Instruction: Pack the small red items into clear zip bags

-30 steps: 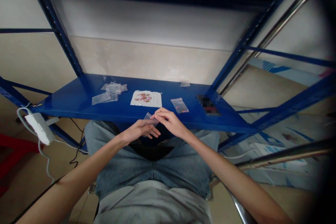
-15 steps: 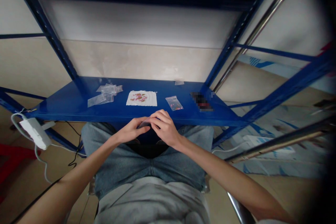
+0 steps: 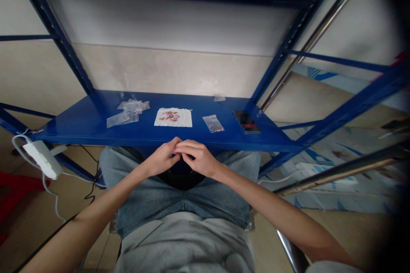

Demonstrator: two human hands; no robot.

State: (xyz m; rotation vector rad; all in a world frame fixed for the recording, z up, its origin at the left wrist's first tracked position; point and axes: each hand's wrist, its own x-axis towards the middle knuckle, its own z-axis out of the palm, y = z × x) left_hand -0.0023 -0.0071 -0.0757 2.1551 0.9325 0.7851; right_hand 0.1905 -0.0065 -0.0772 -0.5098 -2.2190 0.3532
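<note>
My left hand (image 3: 162,158) and my right hand (image 3: 199,158) meet just in front of the shelf's front edge, above my lap. Both have their fingers bent and pinched, with the fingertips touching. Whatever lies between them is hidden by the fingers. Beyond my hands, on the blue shelf (image 3: 92,134), lies a white drawstring pouch (image 3: 182,123) with a pink and brown floral print. To its right is a small clear zip bag (image 3: 213,123) with small colourful pieces inside. A loose pile of clear plastic bags (image 3: 130,111) spreads over the left side.
A dark, pixelated object (image 3: 246,121) lies at the shelf's right, and another clear bag (image 3: 219,98) near the back edge. Blue uprights (image 3: 72,59) frame both sides. A white power strip (image 3: 43,158) with cables hangs at the left. Metal pipes (image 3: 329,19) stand at the right.
My fingertips have drawn closer together, the right hand shifting slightly left and flattening. A bit of clear film seen between my hands before is now hidden. The camera view has shifted slightly.
</note>
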